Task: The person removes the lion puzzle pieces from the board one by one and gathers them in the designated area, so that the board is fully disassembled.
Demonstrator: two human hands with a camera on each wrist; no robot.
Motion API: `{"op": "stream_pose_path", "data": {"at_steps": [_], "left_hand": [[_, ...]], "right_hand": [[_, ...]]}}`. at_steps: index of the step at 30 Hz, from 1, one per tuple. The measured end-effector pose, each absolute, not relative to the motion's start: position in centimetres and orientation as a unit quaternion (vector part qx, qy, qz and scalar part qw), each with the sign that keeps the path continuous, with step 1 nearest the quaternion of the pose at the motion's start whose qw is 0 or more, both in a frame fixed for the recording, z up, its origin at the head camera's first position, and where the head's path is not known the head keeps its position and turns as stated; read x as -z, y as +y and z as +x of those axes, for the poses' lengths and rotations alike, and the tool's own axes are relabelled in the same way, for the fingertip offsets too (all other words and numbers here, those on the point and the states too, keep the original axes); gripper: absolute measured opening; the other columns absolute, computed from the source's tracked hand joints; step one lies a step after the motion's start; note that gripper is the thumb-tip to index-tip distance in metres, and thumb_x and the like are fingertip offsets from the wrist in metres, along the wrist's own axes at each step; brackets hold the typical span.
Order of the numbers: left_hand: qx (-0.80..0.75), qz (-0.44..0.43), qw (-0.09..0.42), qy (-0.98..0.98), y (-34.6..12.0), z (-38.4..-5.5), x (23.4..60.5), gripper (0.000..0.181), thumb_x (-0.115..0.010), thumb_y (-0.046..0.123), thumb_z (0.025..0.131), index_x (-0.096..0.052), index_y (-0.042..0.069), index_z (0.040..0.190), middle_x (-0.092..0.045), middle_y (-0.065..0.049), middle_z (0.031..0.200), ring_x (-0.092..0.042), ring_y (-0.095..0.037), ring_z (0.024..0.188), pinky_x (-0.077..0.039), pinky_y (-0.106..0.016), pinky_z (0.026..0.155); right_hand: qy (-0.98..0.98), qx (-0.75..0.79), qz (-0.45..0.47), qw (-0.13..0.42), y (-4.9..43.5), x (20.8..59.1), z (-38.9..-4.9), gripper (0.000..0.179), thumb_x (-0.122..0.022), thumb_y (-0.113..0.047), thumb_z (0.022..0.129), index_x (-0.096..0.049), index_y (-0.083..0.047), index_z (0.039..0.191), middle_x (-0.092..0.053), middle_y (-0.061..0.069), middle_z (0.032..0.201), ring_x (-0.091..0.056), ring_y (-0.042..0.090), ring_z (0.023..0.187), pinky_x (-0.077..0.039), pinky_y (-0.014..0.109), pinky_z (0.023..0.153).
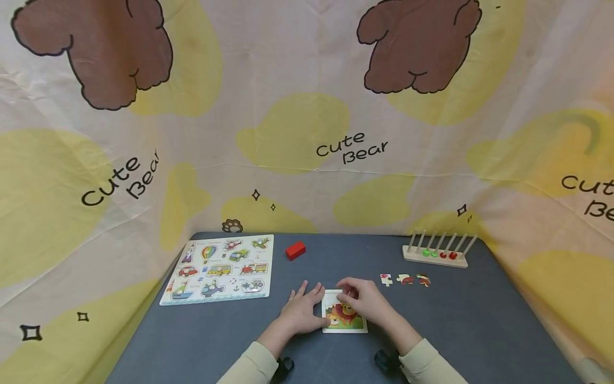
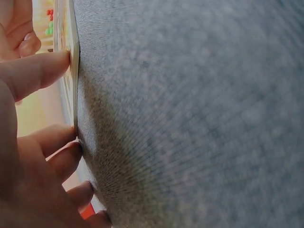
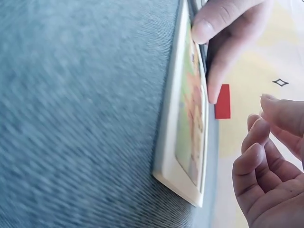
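A small framed jigsaw puzzle (image 1: 344, 323) with a lion picture lies on the dark table. My left hand (image 1: 301, 313) is at its left side; the left thumb (image 2: 52, 69) rests on the frame and other fingers touch near its edge. Above the puzzle's upper part hovers my right hand (image 1: 368, 300), its fingers loosely bent. In the right wrist view no piece shows between the right thumb (image 3: 285, 114) and fingers. Three loose jigsaw pieces (image 1: 404, 279) lie in a row to the right of the puzzle.
Back left lies a white picture board (image 1: 196, 285) with vehicles. Beside it is a red block (image 1: 295, 250). A wooden peg stand (image 1: 434, 257) with green and red beads stands back right. A printed cloth (image 1: 288, 202) hangs behind the table.
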State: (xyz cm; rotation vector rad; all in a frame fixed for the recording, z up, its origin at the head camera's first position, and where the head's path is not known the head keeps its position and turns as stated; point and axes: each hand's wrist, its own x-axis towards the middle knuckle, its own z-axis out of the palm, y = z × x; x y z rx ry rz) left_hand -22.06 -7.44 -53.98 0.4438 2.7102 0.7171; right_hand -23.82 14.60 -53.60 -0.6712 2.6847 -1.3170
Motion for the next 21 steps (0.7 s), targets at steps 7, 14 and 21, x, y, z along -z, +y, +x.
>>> {"op": "stream_pose_path", "data": {"at_steps": [7, 14, 21], "left_hand": [[-0.248, 0.158, 0.152, 0.943, -7.5, -22.1, 54.1, 0.084, -0.076, 0.049, 0.082, -0.045, 0.018, 0.154, -0.039, 0.0, 0.162, -0.016, -0.033, 0.156, -0.016, -0.062, 0.123], [-0.247, 0.158, 0.154, 0.944, -7.5, -22.2, 54.2, 0.084, -0.077, 0.049, 0.082, -0.044, 0.019, 0.154, -0.038, 0.001, 0.162, -0.016, -0.032, 0.157, -0.016, -0.062, 0.123], [-0.247, 0.161, 0.15, 0.944, -7.6, -22.2, 54.1, 0.084, -0.077, 0.048, 0.082, -0.045, 0.019, 0.154, -0.038, 0.001, 0.162, -0.016, -0.032, 0.156, -0.016, -0.062, 0.123]], "right_hand": [[0.865, 0.446, -0.22, 0.073, 14.1, 54.6, -23.9, 0.022, -0.073, -0.02, 0.094, -0.072, -0.01, 0.113, -0.066, -0.005, 0.078, -0.057, 0.007, 0.061, -0.05, 0.023, 0.054], [0.868, 0.422, -0.242, 0.098, 13.6, 55.1, -23.9, 0.02, -0.075, -0.022, 0.092, -0.072, -0.011, 0.108, -0.065, -0.007, 0.075, -0.055, 0.004, 0.058, -0.046, 0.021, 0.053], [0.871, 0.4, -0.258, 0.118, 13.2, 55.1, -23.8, 0.019, -0.078, -0.02, 0.089, -0.073, -0.011, 0.105, -0.063, -0.008, 0.074, -0.055, 0.003, 0.06, -0.046, 0.02, 0.055]]}}
